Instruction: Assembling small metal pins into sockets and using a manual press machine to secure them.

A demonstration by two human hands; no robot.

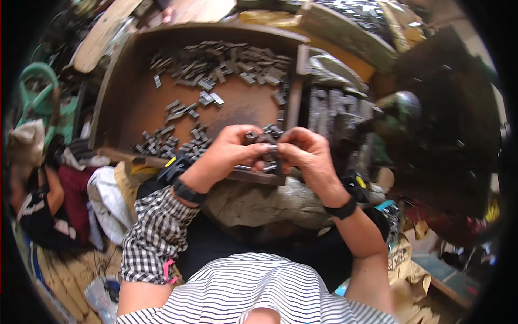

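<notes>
My left hand (229, 148) is closed around a dark metal piece with a round, hollow-looking end (251, 137), held over the near right corner of a wooden tray (143, 105). Close against it, my right hand (307, 154) pinches with thumb and fingertips at a small grey metal piece (272, 148). Fingers partly cover both parts, so whether they join cannot be seen. Below and around the hands lie short grey metal pieces (197, 146) in the near part of the tray.
A larger heap of metal pieces (232, 59) fills the tray's far side. To the right stands dark, greasy machinery (345, 119) with a rounded part (399, 110). Cloths and bags (108, 189) lie at left, beside a green wheel-like frame (40, 86). Grey sacking (264, 202) hangs below the tray.
</notes>
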